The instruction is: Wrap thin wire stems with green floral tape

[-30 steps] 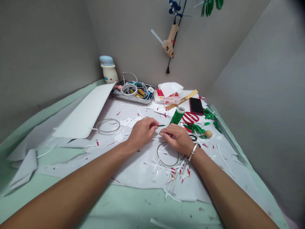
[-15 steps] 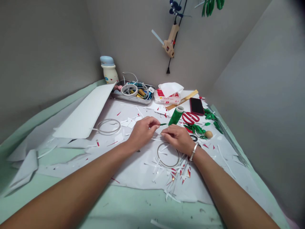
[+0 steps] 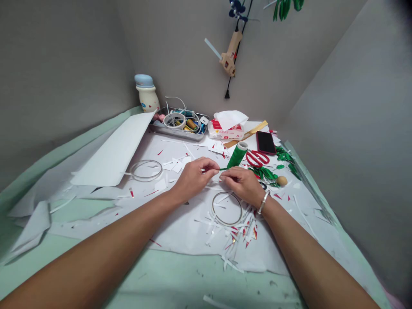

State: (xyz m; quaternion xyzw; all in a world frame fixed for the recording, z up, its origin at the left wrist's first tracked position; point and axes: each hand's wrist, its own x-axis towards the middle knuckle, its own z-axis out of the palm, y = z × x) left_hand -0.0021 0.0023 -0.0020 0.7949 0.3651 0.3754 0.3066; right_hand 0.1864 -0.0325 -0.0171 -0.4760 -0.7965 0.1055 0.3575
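My left hand (image 3: pixel 195 178) is closed in a pinch on a thin green strip (image 3: pixel 223 169), whose end points right toward my other hand. Close beside it, my right hand (image 3: pixel 243 182) has its thumb and fingers pressed together; what lies between them is too small to make out. A bangle circles that wrist. Just behind the hands stands a spool of green thread (image 3: pixel 237 156), slightly tilted. Below my right hand a thin wire ring (image 3: pixel 213 210) lies on white paper, beside a heap of cut white and red scraps (image 3: pixel 247 229).
Red-handled scissors (image 3: pixel 257 159), green leaf pieces (image 3: pixel 264 174), a wooden ball (image 3: pixel 282 181) and a phone (image 3: pixel 266 143) lie to the right. Behind are a tissue pack (image 3: pixel 225 131) and a metal tray (image 3: pixel 186 134). Another ring (image 3: pixel 132 171) and white card (image 3: pixel 114 154) lie left.
Both hands have shifted slightly to the right, staying close together. The left fingertips, still pinching the green strip, are nearer the spool.
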